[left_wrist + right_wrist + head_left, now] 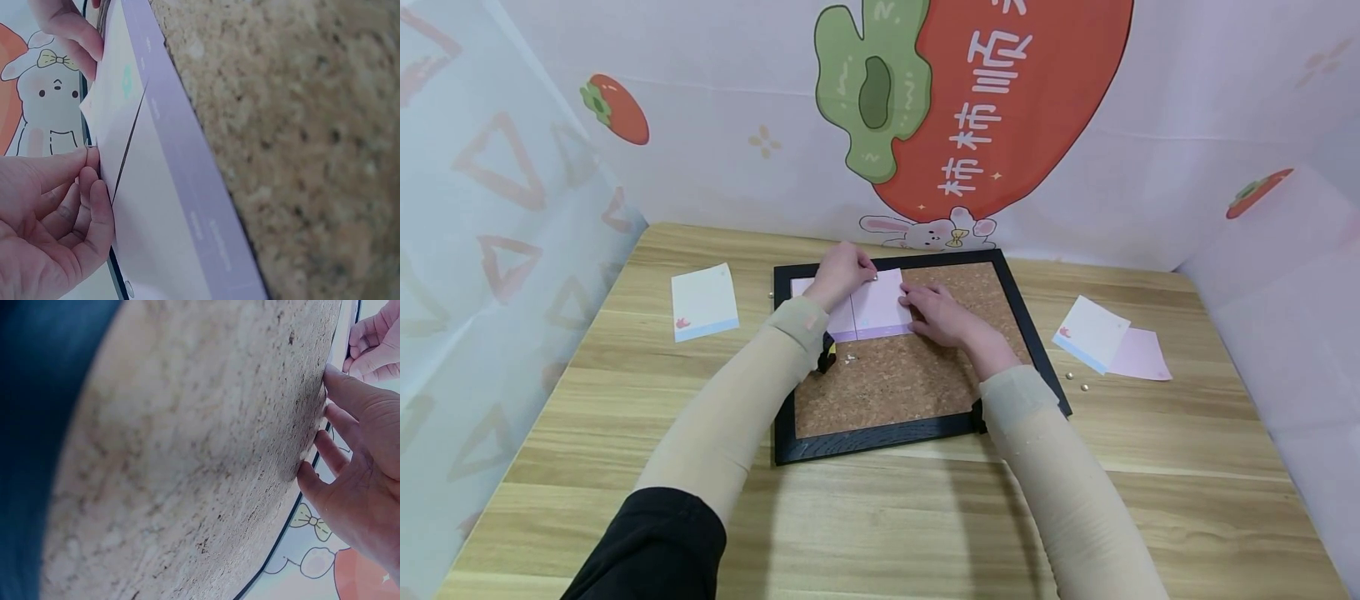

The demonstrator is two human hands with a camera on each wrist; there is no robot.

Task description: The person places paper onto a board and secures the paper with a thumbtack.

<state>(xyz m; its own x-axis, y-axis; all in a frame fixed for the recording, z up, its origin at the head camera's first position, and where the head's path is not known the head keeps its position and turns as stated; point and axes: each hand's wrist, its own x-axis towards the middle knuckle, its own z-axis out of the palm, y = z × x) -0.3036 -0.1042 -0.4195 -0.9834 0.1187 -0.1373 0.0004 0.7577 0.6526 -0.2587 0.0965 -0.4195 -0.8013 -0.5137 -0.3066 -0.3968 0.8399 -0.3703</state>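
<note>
"What sits nearest?"

"Two beige sleeves [1067,467], reaching over a pale wooden table [865,533] and a cork board [917,379] framed in black."

"And to the right?"

"Only the head view has those things: two small round metallic studs [1070,376], then a white paper sheet with a blue band [1092,332] overlapping a loose lilac sheet [1138,354]. A second blue-banded sheet [705,300] lies at the table's left."

"The right hand [947,318]?"

"Fingers spaced apart, tips at the right edge of a square lilac paper note [877,304] on the board's upper part. The right wrist view parts the thumb from the fingers more plainly."

"And the left hand [837,273]?"

"Thumb and fingertip are pinched together at that note's upper edge. The head view catches a small shiny pin [875,277] between them, which the left wrist view mostly hides; that one instead shows a dark gap before a second lilac note [156,250], with a round silvery stud [129,289] at its edge."

"Farthest?"

"A pale printed backdrop [715,192] with a big red persimmon [1037,108]; the left wrist view brings its bow-wearing rabbit [56,103] up close."
</note>
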